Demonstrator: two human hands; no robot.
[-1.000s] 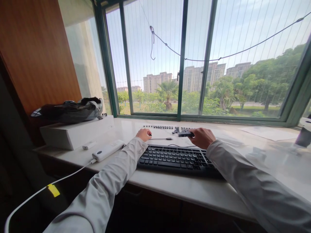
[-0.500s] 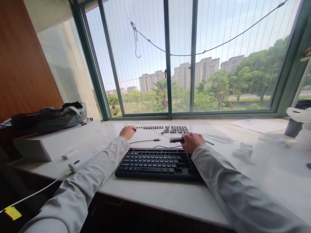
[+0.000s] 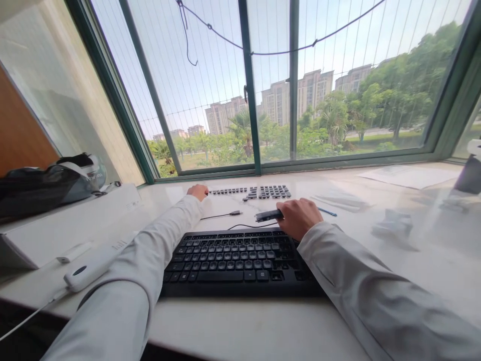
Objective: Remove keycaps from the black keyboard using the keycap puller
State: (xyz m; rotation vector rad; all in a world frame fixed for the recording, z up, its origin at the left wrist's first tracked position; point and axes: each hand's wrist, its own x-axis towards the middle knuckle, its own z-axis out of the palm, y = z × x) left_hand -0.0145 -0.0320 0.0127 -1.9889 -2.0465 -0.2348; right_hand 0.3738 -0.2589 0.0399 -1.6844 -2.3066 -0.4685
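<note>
Right hand point(image 3: 298, 216) grip pinching long black key point(image 3: 267, 215); white marble sill point(image 3: 376, 250), green-framed window point(image 3: 248, 100) behind.

front edge: blocked by keyboard point(image 3: 240, 260) | centre rear: taken by loose keycaps point(image 3: 259, 191), cable point(image 3: 220, 215) | left edge: occupied by white box point(image 3: 67, 225) | right half: bare bench point(image 3: 376, 271) left passable

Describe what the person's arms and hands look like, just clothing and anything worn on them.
Both arms wear long, loose sleeves of a pale grey-white fabric, creased along their length and ending at plain cuffs at the wrists. The left hand and right hand are bare: no gloves, and no watch, ring or strap shows. No markings or cables appear on either sleeve.
</note>
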